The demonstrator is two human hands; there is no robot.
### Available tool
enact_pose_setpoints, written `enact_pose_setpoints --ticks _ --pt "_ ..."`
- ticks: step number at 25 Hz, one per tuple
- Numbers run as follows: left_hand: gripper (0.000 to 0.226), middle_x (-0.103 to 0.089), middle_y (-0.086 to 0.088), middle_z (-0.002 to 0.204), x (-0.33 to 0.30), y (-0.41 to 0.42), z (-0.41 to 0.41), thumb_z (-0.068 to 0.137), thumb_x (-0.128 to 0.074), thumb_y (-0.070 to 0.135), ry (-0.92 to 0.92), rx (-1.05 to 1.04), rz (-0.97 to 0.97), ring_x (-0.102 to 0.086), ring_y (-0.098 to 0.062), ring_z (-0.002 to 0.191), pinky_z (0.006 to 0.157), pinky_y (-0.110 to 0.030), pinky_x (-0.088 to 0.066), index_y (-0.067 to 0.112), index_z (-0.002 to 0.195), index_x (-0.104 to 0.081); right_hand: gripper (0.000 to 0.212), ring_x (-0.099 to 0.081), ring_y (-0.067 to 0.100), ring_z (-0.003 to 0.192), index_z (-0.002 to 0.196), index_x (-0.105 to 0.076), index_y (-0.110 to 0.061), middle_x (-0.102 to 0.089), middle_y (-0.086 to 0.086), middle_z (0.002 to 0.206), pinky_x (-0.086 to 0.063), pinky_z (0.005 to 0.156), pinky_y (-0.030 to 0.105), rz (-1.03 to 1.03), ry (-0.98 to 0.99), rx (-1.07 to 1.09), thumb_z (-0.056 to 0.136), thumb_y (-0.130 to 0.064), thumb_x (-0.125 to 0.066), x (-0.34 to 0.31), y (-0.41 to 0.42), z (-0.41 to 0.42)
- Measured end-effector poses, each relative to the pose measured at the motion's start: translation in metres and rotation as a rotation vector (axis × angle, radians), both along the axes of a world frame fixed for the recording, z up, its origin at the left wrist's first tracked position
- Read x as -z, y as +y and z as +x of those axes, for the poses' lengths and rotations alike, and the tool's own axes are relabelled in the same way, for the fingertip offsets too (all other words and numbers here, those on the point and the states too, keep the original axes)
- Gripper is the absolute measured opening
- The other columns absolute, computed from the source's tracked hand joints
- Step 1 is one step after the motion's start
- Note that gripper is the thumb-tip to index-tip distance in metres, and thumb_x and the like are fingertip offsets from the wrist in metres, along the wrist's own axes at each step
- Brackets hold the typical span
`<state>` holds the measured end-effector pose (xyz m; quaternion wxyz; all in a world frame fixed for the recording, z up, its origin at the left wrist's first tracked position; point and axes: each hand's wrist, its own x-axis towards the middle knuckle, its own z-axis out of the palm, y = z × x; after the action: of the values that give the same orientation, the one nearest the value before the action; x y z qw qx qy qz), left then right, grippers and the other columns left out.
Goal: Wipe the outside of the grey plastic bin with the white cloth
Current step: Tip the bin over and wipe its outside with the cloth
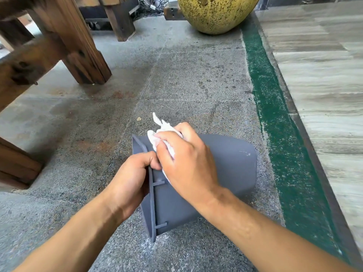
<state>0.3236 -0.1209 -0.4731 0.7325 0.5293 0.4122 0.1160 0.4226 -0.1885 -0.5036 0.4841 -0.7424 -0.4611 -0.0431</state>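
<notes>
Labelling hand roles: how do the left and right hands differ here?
Left hand grips the grey bin at its rim; right hand presses the white cloth flat on the bin's outer wall. Left fingers curl over the rim; right fingers spread across the cloth. Both touch the bin, which lies on its side.

I see bright, even daylight, no hard shadows; soft shade under bin [225, 173] and hands. No glare. Centre sharp, grain of floor [176, 79] clear. Edges bend from wide lens; planks [318, 79] at right smeared, blurred.
</notes>
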Motion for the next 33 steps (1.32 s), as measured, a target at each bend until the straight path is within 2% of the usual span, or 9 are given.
enact_pose_setpoints --ticks 5,8,11,13,16,20,23,28,33 --pt "0.030 -0.061 -0.004 0.057 0.004 0.004 -0.003 0.066 -0.041 0.003 0.008 -0.019 -0.022 -0.055 -0.019 0.049 0.051 -0.024 -0.049 0.014 0.054 -0.066 0.021 -0.063 0.032 0.069 0.086 -0.073 -0.019 -0.059 0.006 0.089 -0.051 0.047 0.043 -0.072 -0.206 0.081 0.094 -0.034 -0.060 0.011 0.007 0.000" --pt "0.020 -0.063 -0.008 0.063 0.009 0.010 -0.005 0.054 -0.046 0.011 0.023 -0.081 -0.034 -0.056 -0.023 0.054 0.063 -0.032 -0.046 0.014 0.058 -0.066 0.019 -0.062 0.033 0.064 0.078 -0.070 -0.017 -0.058 0.007 0.084 -0.044 0.044 0.037 -0.119 -0.244 0.133 0.090 -0.030 -0.063 0.015 0.012 0.004" --pt "0.023 -0.064 -0.009 0.068 0.015 0.016 -0.007 0.050 -0.047 0.012 0.043 -0.110 -0.037 -0.058 -0.025 0.056 0.066 -0.033 -0.045 0.013 0.063 -0.065 0.021 -0.060 0.033 0.061 0.076 -0.071 -0.017 -0.058 0.007 0.082 -0.033 0.045 0.031 -0.146 -0.265 0.159 0.088 -0.032 -0.061 0.019 0.015 0.011" --pt "0.031 -0.061 -0.012 0.073 0.018 0.019 -0.008 0.046 -0.047 0.011 0.051 -0.121 -0.033 -0.056 -0.028 0.064 0.068 -0.034 -0.045 0.008 0.073 -0.060 0.023 -0.059 0.033 0.059 0.075 -0.072 -0.017 -0.058 0.007 0.080 -0.028 0.048 0.030 -0.161 -0.274 0.177 0.086 -0.033 -0.060 0.021 0.015 0.016" --pt "0.030 -0.055 -0.010 0.069 0.020 0.022 -0.008 0.043 -0.043 0.008 0.064 -0.142 -0.005 -0.051 -0.028 0.064 0.064 -0.032 -0.042 0.010 0.071 -0.053 0.019 -0.059 0.035 0.056 0.073 -0.073 -0.016 -0.058 0.008 0.078 -0.034 0.044 0.031 -0.169 -0.274 0.201 0.082 -0.031 -0.066 0.026 0.014 0.025" --pt "0.039 -0.053 -0.010 0.069 0.019 0.024 -0.008 0.043 -0.041 0.009 0.069 -0.140 0.019 -0.049 -0.026 0.058 0.057 -0.027 -0.042 0.006 0.081 -0.052 0.018 -0.059 0.035 0.054 0.073 -0.075 -0.016 -0.059 0.007 0.078 -0.042 0.043 0.033 -0.176 -0.266 0.255 0.082 -0.031 -0.069 0.032 0.009 0.038" --pt "0.025 -0.058 -0.006 0.059 0.016 0.023 -0.006 0.049 -0.037 0.006 0.065 -0.151 0.000 -0.054 -0.024 0.051 0.056 -0.025 -0.044 0.010 0.068 -0.052 0.018 -0.059 0.036 0.055 0.074 -0.075 -0.016 -0.059 0.008 0.079 -0.043 0.043 0.035 -0.204 -0.280 0.298 0.083 -0.031 -0.070 0.038 0.003 0.052" --pt "0.022 -0.057 -0.003 0.055 0.014 0.022 -0.006 0.049 -0.036 0.006 0.071 -0.153 0.003 -0.053 -0.021 0.045 0.051 -0.020 -0.043 0.014 0.064 -0.049 0.025 -0.060 0.038 0.057 0.078 -0.075 -0.017 -0.061 0.008 0.083 -0.049 0.046 0.039 -0.258 -0.261 0.337 0.088 -0.036 -0.064 0.044 -0.011 0.075" --pt "0.024 -0.057 -0.005 0.058 0.015 0.025 -0.008 0.046 -0.039 0.009 0.063 -0.160 0.013 -0.053 -0.024 0.049 0.055 -0.025 -0.043 0.013 0.066 -0.051 0.032 -0.060 0.038 0.063 0.086 -0.077 -0.018 -0.060 0.007 0.088 -0.052 0.055 0.040 -0.294 -0.189 0.372 0.089 -0.041 -0.054 0.054 -0.026 0.101"
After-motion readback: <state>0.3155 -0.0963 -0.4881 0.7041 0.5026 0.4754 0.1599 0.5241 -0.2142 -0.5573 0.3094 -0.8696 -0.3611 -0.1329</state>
